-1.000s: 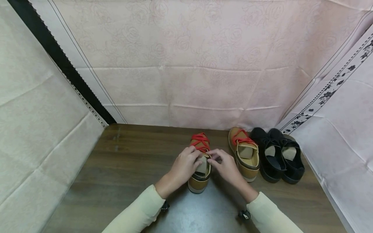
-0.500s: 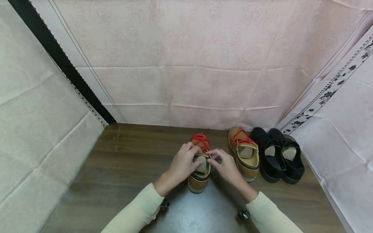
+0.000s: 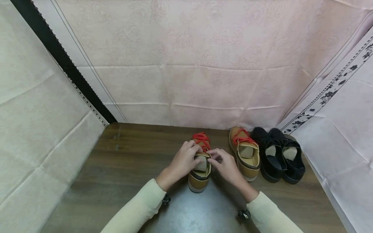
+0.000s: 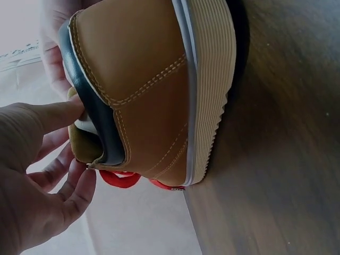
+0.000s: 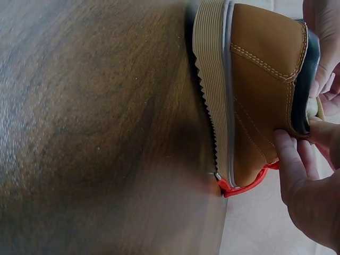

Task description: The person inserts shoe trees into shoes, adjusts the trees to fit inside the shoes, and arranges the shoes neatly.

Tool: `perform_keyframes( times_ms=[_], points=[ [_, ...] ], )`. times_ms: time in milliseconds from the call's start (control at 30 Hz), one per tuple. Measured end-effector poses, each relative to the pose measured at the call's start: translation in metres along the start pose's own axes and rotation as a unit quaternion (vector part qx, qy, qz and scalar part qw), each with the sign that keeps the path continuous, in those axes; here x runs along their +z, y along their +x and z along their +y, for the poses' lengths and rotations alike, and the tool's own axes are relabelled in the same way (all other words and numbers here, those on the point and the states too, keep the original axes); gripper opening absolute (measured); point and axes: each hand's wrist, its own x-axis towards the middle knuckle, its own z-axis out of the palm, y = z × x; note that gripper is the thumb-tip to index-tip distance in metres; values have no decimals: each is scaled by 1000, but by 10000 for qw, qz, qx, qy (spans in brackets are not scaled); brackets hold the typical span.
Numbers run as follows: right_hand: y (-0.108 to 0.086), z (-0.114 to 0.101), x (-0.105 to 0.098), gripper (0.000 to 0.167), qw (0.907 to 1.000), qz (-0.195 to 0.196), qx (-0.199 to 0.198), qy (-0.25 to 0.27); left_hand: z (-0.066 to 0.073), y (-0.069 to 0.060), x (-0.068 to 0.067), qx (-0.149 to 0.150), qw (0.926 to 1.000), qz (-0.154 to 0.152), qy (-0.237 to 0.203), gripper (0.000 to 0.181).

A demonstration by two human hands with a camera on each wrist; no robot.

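A tan shoe (image 3: pixel 198 185) with a dark collar stands on the wooden tabletop, toe pointing away, red lace (image 3: pixel 201 138) crossed over its front. My left hand (image 3: pixel 183 161) grips the left side of its opening, thumb at the inside of the collar (image 4: pixel 87 101) and fingertips by the top lace holes. On the right side, my right hand (image 3: pixel 225 165) pinches the opening's edge near the top eyelet, seen at the collar (image 5: pixel 304 85) in the right wrist view. Whether a lace end lies between the fingertips is hidden.
Right of my right hand stands a matching tan shoe (image 3: pixel 247 168) with red laces. Beside it are two black shoes (image 3: pixel 272 171) (image 3: pixel 294 173). Patterned pale cloth (image 3: pixel 186 84) hangs behind the wooden tabletop (image 3: pixel 140 155) and along both sides.
My left hand has shifted slightly forward along the shoe's opening, and its thumb and index finger have spread apart. The right hand has stayed in place on the edge.
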Motion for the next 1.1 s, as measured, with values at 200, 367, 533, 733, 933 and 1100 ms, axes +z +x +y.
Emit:
perform_keyframes(
  times_ms=[200,367,533,733,933,1100],
  points=[
    [0,0,0,24,10000,12,10,24,1,2,1,44,9999,18,103,30],
    [0,0,1,25,10000,-14,6,16,0,3,1,36,10000,-36,40,32],
    [0,1,1,26,10000,1,-41,-15,-4,3,3,31,10000,-90,27,30],
    [-1,2,1,25,10000,22,-63,6,-5,3,5,82,10000,-32,-24,27],
    [0,2,1,25,10000,42,-86,17,-8,3,6,339,9993,49,144,24],
    [0,2,1,25,10000,32,-9,31,-11,3,8,513,9980,50,366,27]
  ],
)
